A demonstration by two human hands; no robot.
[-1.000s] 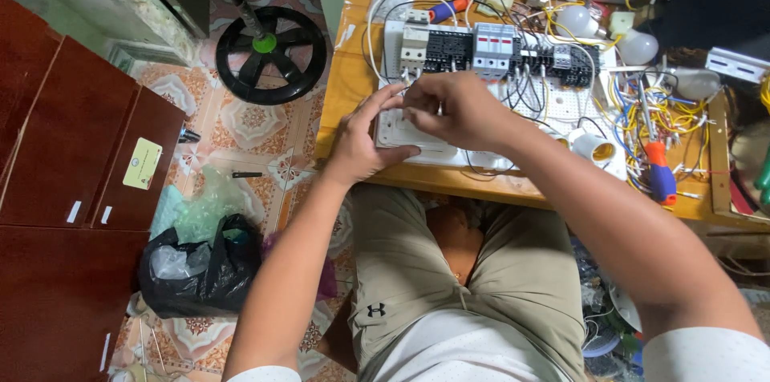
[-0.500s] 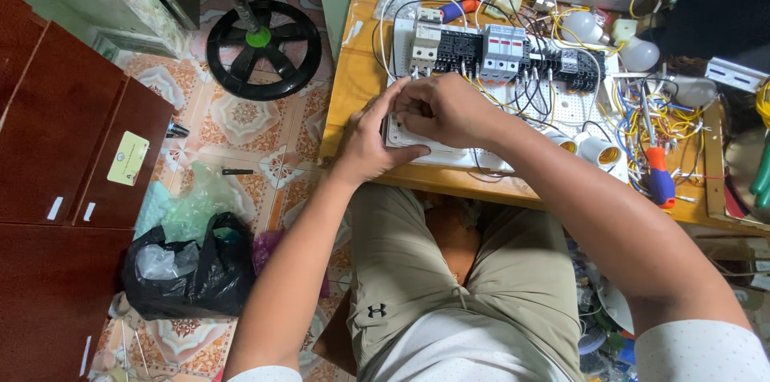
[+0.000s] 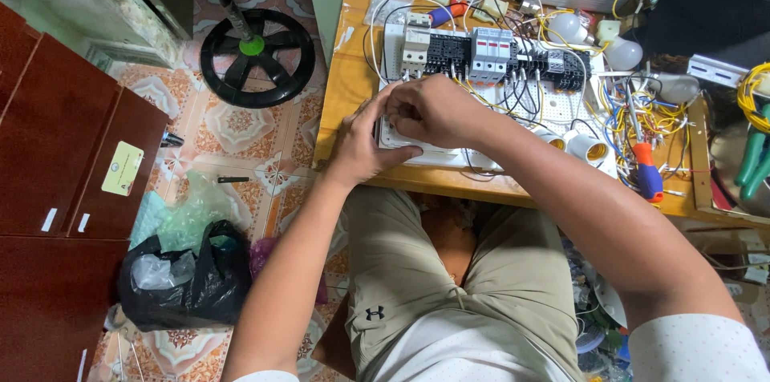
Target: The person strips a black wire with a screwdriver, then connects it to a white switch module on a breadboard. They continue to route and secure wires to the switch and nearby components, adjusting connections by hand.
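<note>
A white perforated wiring board lies on the wooden bench, carrying a row of black and white circuit breakers and many thin wires. At its near left corner sits a white flat panel. My left hand grips that panel's left edge, thumb lying on top. My right hand is curled over the panel's upper part, fingers closed on something small that stays hidden. Two white lamp holders stand just right of my right forearm.
A red-and-blue screwdriver, yellow wire bundles and white bulbs crowd the bench's right side. On the tiled floor to the left are a black fan base, a black rubbish bag and a dark red cabinet.
Both hands stay on the white panel; the fingers have shifted only slightly. The camera view has drifted a little, so the bench sits lower in the picture.
</note>
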